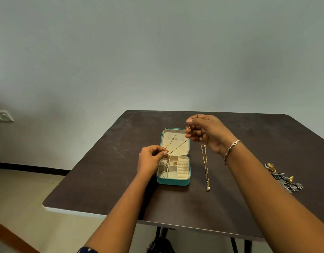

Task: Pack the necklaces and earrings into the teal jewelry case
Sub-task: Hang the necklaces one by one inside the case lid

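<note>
While the fine gold chain necklace (177, 144) is drawn out in a slanting line above the open teal zip-around jewelry case (173, 182), both hands work as a pair. The left hand (151, 158) pinches the near end between thumb and fingertip just over the case's near left compartments. The right hand (205, 132), raised beyond the cream-lined lid (182, 151), pinches the far end with its other fingers curled in. Holding it taut like this probably keeps the two strands from knotting and lets the low end be fed into a compartment first.

Some chain hangs from the left pinch down into the tray, where a small round gold piece (175, 163) lies beside the cream padded ring rolls (183, 169). Whether that hanging length belongs to this necklace, I cannot tell.

A beaded gold necklace with a pearl drop (206, 167) lies straight on the dark brown tabletop (111, 161) just right of the case, likely laid out for an easy pick-up. A heap of gold and dark silver earrings (283, 177) waits well apart at the right edge. By this layout, packing is partly done. A silver bracelet (231, 148) circles the right wrist.
</note>
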{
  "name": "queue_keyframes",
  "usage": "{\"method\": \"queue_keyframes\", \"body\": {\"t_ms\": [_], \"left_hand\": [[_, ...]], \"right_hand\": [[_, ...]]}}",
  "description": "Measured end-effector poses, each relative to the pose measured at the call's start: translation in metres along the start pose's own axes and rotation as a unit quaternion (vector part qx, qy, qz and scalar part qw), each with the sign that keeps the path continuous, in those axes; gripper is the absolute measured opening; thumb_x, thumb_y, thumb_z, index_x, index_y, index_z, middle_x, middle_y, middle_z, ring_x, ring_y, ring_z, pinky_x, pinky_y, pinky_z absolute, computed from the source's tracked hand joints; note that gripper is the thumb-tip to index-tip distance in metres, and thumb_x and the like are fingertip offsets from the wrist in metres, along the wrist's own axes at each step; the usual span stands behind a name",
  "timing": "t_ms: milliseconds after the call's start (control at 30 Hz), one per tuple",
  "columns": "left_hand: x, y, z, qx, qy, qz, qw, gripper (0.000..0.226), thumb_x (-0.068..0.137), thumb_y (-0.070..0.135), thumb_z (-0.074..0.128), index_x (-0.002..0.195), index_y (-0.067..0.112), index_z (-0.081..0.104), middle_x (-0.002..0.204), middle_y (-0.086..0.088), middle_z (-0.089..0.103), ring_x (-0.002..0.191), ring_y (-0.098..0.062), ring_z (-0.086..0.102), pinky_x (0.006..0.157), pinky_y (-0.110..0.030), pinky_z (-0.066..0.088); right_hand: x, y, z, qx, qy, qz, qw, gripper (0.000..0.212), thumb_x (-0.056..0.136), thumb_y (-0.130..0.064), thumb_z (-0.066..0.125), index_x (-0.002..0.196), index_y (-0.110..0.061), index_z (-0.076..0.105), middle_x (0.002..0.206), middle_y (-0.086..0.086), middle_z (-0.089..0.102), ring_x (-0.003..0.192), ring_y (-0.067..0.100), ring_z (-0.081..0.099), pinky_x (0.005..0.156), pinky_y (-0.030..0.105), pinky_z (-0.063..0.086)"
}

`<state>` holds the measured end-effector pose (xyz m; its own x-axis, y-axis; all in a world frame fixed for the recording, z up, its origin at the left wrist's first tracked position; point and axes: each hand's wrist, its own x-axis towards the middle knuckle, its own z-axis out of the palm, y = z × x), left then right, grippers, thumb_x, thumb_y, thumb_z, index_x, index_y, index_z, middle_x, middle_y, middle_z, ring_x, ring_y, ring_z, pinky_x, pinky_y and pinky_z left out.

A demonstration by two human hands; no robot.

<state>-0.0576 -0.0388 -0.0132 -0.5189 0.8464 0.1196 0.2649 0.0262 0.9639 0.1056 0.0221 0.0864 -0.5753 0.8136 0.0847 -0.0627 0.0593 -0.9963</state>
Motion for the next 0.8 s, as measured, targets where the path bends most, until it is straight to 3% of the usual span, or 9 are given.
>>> {"method": "queue_keyframes", "body": {"t_ms": [200, 367, 533, 800], "left_hand": [[0.004, 0.0, 0.001, -0.034, 0.011, -0.012, 0.999, 0.017, 0.082, 0.008, 0.065, 0.071, 0.02, 0.068, 0.078, -0.001, 0.071, 0.083, -0.015, 0.066, 0.078, -0.032, 0.053], [0.003, 0.005, -0.001, -0.097, 0.028, -0.035, 0.994, 0.016, 0.086, 0.005, 0.058, 0.076, 0.014, 0.064, 0.074, -0.004, 0.067, 0.072, -0.013, 0.062, 0.063, -0.021, 0.046], [0.004, 0.008, -0.004, -0.12, 0.037, -0.047, 0.991, 0.015, 0.088, 0.003, 0.056, 0.077, 0.012, 0.063, 0.074, -0.007, 0.066, 0.074, -0.017, 0.062, 0.075, -0.032, 0.053], [0.009, 0.018, -0.015, -0.1, 0.051, -0.016, 0.994, 0.015, 0.088, 0.004, 0.056, 0.08, 0.014, 0.065, 0.075, -0.005, 0.065, 0.073, -0.015, 0.061, 0.072, -0.03, 0.052]], "right_hand": [[-0.003, 0.002, -0.006, 0.001, 0.016, 0.003, 1.0, 0.011, 0.089, -0.011, 0.053, 0.079, -0.012, 0.058, 0.057, 0.0, 0.061, 0.047, 0.009, 0.05, 0.045, 0.016, 0.043], [-0.007, 0.01, -0.013, -0.005, 0.049, 0.024, 0.999, 0.013, 0.089, -0.011, 0.053, 0.078, -0.013, 0.059, 0.052, -0.002, 0.057, 0.043, 0.007, 0.044, 0.041, 0.014, 0.038], [-0.01, 0.02, -0.025, -0.027, 0.08, 0.044, 0.995, 0.012, 0.089, -0.014, 0.054, 0.078, -0.014, 0.06, 0.047, -0.004, 0.054, 0.039, 0.007, 0.039, 0.043, 0.016, 0.034], [-0.015, 0.035, -0.042, -0.038, 0.101, 0.066, 0.992, 0.011, 0.088, -0.01, 0.057, 0.078, -0.011, 0.061, 0.049, -0.003, 0.054, 0.037, 0.004, 0.044, 0.041, 0.013, 0.041]]}}
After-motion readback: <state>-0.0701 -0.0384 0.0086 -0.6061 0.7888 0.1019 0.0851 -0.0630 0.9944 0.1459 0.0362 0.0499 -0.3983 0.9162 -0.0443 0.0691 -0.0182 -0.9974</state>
